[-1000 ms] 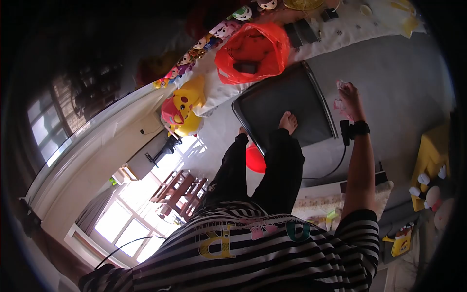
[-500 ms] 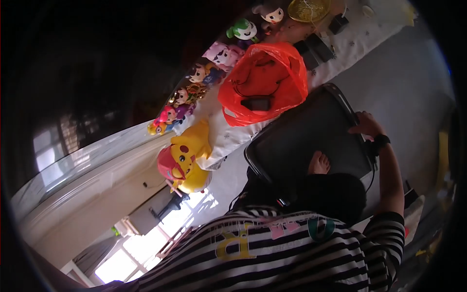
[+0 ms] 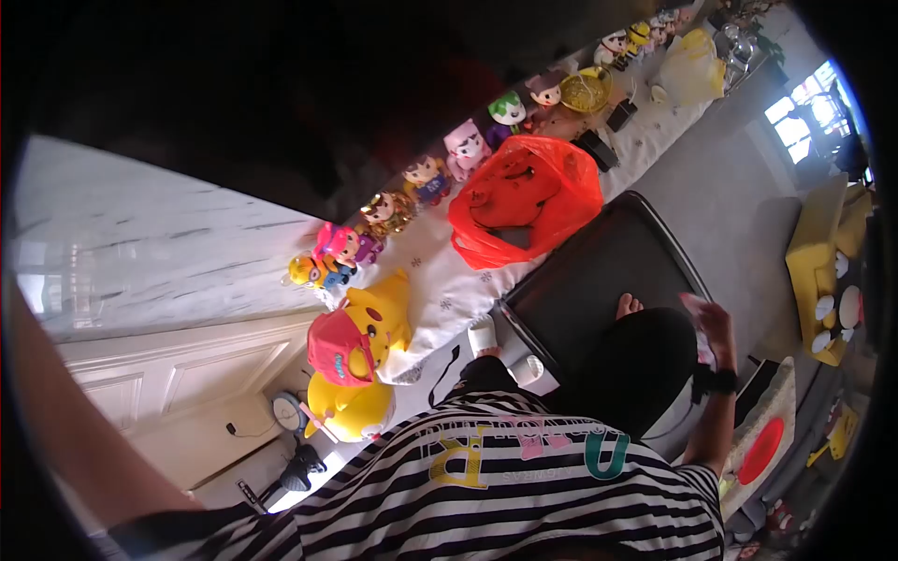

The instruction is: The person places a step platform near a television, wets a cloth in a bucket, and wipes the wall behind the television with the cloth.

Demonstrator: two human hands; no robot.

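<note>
A large, dark flat-topped thing with a raised rounded rim (image 3: 599, 280) lies before me, and a bare foot (image 3: 630, 305) shows over it. Just off its right edge is my right hand (image 3: 718, 332), with a dark band on the wrist. Its fingers are bent together around something pinkish and pale that I cannot make out. My left forearm reaches up along the left edge of the view; the left hand itself is outside it. Beyond the dark thing, an open red plastic bag (image 3: 528, 201) with dark items and a cable inside sits on a white cloth (image 3: 440, 299).
Several toy figures (image 3: 426, 178) line the back of the cloth. A yellow plush toy (image 3: 388, 309) in a red cap stands at the near end. A yellow dish (image 3: 586, 91) and a black box (image 3: 596, 148) lie farther along. White slippers (image 3: 481, 334) are on the floor; yellow furniture (image 3: 812, 262) stands right.
My right hand has left the dark thing's rim and moved down slightly, with something pinkish in it. My left forearm has come into view. The view has shifted, showing more of the room.
</note>
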